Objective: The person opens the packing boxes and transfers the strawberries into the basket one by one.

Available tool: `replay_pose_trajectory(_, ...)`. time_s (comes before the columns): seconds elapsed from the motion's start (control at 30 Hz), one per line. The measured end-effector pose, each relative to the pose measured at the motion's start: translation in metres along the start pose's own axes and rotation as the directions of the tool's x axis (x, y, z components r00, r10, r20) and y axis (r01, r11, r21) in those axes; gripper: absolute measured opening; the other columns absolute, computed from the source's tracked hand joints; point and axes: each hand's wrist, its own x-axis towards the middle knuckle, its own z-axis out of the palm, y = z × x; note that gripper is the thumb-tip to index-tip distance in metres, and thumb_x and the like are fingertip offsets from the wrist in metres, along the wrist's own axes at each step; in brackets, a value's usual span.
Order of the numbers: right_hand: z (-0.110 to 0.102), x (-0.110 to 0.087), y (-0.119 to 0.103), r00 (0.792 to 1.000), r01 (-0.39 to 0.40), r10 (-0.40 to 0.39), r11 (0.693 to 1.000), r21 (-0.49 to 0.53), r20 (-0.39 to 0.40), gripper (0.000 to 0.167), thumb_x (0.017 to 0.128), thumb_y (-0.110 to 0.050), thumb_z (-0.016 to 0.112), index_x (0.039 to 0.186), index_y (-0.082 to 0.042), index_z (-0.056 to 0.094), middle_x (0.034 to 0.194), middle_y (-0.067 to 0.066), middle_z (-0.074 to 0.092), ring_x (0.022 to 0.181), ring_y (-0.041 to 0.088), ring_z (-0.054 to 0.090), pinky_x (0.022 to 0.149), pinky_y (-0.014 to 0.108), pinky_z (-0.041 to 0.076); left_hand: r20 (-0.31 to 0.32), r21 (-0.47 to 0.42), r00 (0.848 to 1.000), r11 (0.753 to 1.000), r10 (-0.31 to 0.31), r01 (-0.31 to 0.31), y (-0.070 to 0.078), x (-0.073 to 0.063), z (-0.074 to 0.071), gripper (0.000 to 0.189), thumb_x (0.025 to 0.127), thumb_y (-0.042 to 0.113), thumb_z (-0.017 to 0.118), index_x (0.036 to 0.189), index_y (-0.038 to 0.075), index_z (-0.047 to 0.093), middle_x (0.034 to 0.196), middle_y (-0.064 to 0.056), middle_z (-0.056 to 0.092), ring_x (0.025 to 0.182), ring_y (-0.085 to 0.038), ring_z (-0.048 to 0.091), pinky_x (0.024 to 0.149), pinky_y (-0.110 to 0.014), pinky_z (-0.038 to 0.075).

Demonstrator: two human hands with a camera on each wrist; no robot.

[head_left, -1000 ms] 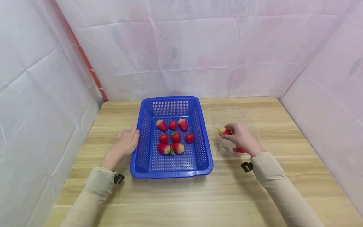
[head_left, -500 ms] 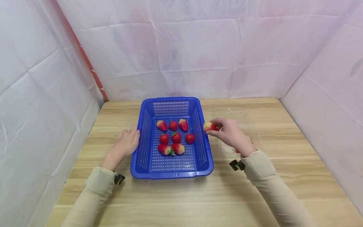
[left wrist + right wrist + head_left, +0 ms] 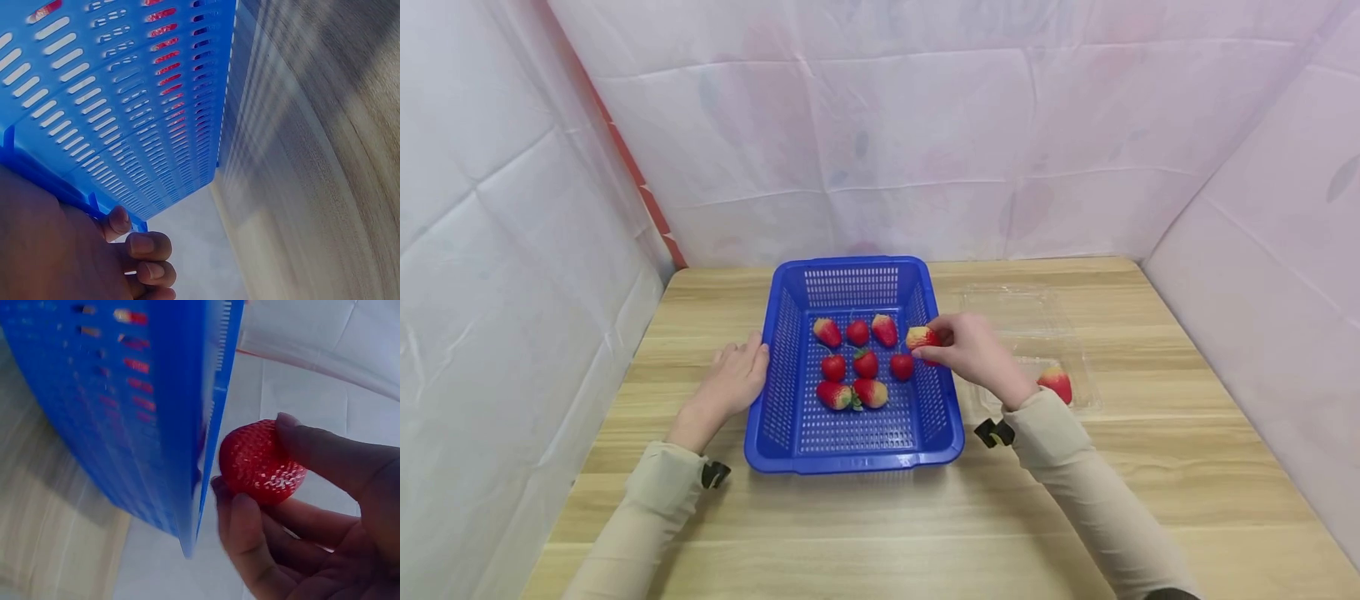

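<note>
A strawberry [image 3: 919, 337], red with a pale yellow end, is pinched between the thumb and fingers of my right hand [image 3: 973, 352], over the inner right side of a blue plastic basket [image 3: 857, 461]. In the right wrist view, the strawberry [image 3: 259, 462] shows just beyond the basket's rim. My left hand [image 3: 733, 379] grips the basket's left rim; in the left wrist view its fingers are curled at that rim. Several strawberries, one of them a yellow-tipped strawberry [image 3: 827, 331], and red cherries, such as the stemmed cherry [image 3: 833, 367], lie in rows on the basket floor.
Right of the basket, a clear plastic clamshell box [image 3: 1011, 304] stands with its lid spread, partly behind the right hand. One strawberry [image 3: 1055, 384] lies in it. White cloth walls [image 3: 917, 158] enclose the wooden table [image 3: 850, 533] at the back and sides.
My right hand has carried the strawberry left, from above the clear box across the basket's right rim. The strawberry in the box has come into fuller view. The left hand has stayed put.
</note>
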Motion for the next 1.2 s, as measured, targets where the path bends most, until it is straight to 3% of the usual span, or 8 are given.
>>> replay_pose_trajectory(0.2,0.008,0.008,-0.005,0.998,-0.051,0.052,0.998,-0.024,0.039,0.02,0.085,-0.022,0.078,0.079,-0.006,0.068,0.066,-0.001,0.06,0.059,0.013,0.051,0.057,0.03,0.043,0.008,-0.005,1.0,1.0,-0.004,0.004,0.001,0.0,-0.001,0.038,0.108,0.033,0.015,0.115,0.008,0.042,0.086,-0.009,0.056,0.09,-0.034,0.046,0.082,-0.047,0.031)
replay_pose_trajectory(0.43,0.007,0.013,-0.013,0.989,-0.125,0.129,0.99,-0.06,0.074,0.022,0.086,-0.022,0.078,0.08,-0.004,0.068,0.065,0.002,0.059,0.057,0.014,0.05,0.054,0.028,0.041,0.014,-0.004,1.0,1.0,-0.01,0.01,0.001,0.0,-0.001,0.037,0.108,0.033,0.015,0.114,0.008,0.042,0.084,-0.009,0.054,0.088,-0.033,0.045,0.081,-0.046,0.03)
replay_pose_trajectory(0.67,0.007,0.018,-0.033,0.976,-0.157,0.171,0.982,-0.107,0.136,0.021,0.084,-0.022,0.08,0.078,-0.005,0.07,0.064,0.002,0.059,0.058,0.017,0.051,0.054,0.027,0.042,0.017,-0.01,1.0,1.0,-0.009,0.009,0.0,0.0,-0.003,0.039,0.108,0.033,0.015,0.118,0.006,0.042,0.088,-0.01,0.057,0.092,-0.034,0.047,0.083,-0.049,0.031)
replay_pose_trajectory(0.9,0.025,0.029,-0.039,0.974,-0.142,0.17,0.973,-0.181,0.152,0.024,0.08,-0.019,0.084,0.07,-0.006,0.066,0.062,0.002,0.058,0.056,0.015,0.051,0.054,0.027,0.043,0.012,-0.008,1.0,1.0,-0.007,0.007,0.001,0.0,-0.003,0.038,0.108,0.033,0.016,0.117,0.007,0.042,0.088,-0.009,0.056,0.092,-0.034,0.046,0.084,-0.048,0.031)
replay_pose_trajectory(1.2,0.045,0.042,-0.038,0.956,-0.164,0.226,0.94,-0.299,0.185,0.021,0.08,-0.013,0.08,0.085,-0.003,0.063,0.077,0.008,0.06,0.069,0.024,0.058,0.061,0.032,0.049,0.02,-0.006,1.0,1.0,-0.009,0.009,0.001,0.0,-0.003,0.037,0.108,0.032,0.017,0.118,0.007,0.042,0.09,-0.011,0.058,0.092,-0.034,0.047,0.084,-0.048,0.031)
